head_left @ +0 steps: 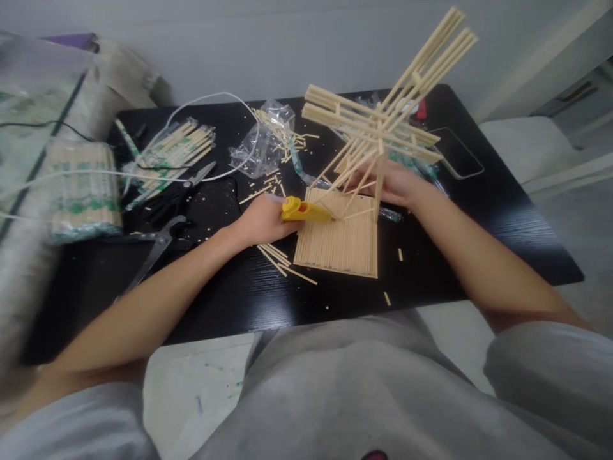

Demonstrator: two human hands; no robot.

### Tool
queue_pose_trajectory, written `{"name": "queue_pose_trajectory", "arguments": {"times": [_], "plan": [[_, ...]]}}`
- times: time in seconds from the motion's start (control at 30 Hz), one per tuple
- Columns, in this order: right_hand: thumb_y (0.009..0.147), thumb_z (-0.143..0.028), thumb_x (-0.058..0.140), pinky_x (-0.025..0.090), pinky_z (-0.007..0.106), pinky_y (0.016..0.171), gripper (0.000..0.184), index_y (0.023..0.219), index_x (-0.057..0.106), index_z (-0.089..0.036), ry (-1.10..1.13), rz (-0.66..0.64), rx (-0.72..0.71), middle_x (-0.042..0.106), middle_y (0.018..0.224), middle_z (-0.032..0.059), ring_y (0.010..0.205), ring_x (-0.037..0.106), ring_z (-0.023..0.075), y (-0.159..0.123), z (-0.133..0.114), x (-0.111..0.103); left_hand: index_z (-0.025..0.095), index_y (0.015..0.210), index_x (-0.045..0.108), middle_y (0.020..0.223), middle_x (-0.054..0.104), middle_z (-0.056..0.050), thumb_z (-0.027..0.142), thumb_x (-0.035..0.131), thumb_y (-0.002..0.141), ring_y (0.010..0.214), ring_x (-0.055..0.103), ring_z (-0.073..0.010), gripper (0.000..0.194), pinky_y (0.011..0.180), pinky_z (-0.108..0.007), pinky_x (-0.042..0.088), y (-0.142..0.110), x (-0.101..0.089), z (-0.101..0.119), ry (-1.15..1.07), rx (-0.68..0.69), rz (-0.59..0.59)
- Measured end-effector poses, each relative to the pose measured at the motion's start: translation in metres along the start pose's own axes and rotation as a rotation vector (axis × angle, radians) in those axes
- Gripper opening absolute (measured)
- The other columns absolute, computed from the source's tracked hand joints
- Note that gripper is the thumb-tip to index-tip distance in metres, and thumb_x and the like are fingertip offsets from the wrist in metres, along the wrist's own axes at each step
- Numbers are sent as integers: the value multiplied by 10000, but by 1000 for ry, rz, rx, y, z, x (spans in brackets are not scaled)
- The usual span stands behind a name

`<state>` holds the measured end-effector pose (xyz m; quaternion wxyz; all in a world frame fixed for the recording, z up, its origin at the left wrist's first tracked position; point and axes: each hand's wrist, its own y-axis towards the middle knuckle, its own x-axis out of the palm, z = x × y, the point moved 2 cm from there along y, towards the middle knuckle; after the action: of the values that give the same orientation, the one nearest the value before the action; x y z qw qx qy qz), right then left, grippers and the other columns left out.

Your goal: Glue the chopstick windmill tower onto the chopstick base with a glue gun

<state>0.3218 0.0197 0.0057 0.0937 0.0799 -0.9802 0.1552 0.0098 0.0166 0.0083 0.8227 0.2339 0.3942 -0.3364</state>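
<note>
My left hand (268, 218) is closed around a yellow hot glue gun (306, 209), whose nozzle points right at a flat panel of wooden sticks (342, 246). On this panel stands a windmill model (380, 137) built from thin wooden sticks, with crossed blades spreading up and to both sides. My right hand (395, 182) is behind the model's lower sticks and grips them, its fingers partly hidden. Several loose sticks (278, 259) lie beside the panel, under and in front of my left hand.
Bagged chopsticks (83, 191) and an opened chopstick pack (177, 150) lie left. Near them are scissors (184, 188) and pliers (160, 243). A white cable (191, 99) loops across the black table (268, 313). Crumpled plastic (261, 144), stick offcuts (272, 185) and a phone (454, 153) lie farther back.
</note>
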Motion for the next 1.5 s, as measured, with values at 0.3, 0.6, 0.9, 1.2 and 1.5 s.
{"name": "queue_pose_trajectory", "arguments": {"times": [0.3, 0.6, 0.9, 1.2, 1.5], "plan": [[1079, -174, 676, 675, 382, 912, 118, 1021, 779, -178, -3, 15, 3, 798, 847, 76, 833, 797, 200, 2, 4, -5, 176, 1002, 762, 904, 756, -29, 274, 794, 846, 921, 725, -239, 187, 889, -338, 542, 0, 2, 0, -46, -30, 25], [1114, -91, 600, 664, 376, 894, 213, 971, 754, -126, 68, -19, -13, 829, 909, 115, 790, 793, 195, -1, 3, 0, 176, 1007, 789, 919, 789, -51, 285, 765, 862, 846, 731, -238, 183, 816, -347, 548, 0, 2, 1, 37, -2, 4], [1109, -99, 622, 673, 373, 873, 169, 987, 738, -122, 108, -37, -25, 830, 907, 112, 806, 802, 206, 1, 5, -3, 183, 1053, 798, 941, 802, -52, 313, 759, 865, 891, 750, -250, 233, 852, -357, 569, 0, 4, -2, 22, 3, 21], [1105, -93, 621, 674, 398, 919, 163, 1008, 750, -116, 99, -16, -40, 826, 892, 106, 817, 795, 206, 0, 5, -2, 180, 1038, 795, 967, 808, -62, 294, 761, 863, 941, 759, -262, 212, 891, -370, 579, 0, 3, -1, 11, 22, 28], [1080, -123, 645, 682, 410, 919, 143, 1011, 769, -140, 65, -22, -49, 835, 911, 102, 845, 812, 224, 2, 6, -6, 184, 1091, 794, 1047, 817, -66, 303, 762, 847, 1000, 759, -270, 273, 896, -365, 582, 1, 4, 0, -6, 26, 42]]}}
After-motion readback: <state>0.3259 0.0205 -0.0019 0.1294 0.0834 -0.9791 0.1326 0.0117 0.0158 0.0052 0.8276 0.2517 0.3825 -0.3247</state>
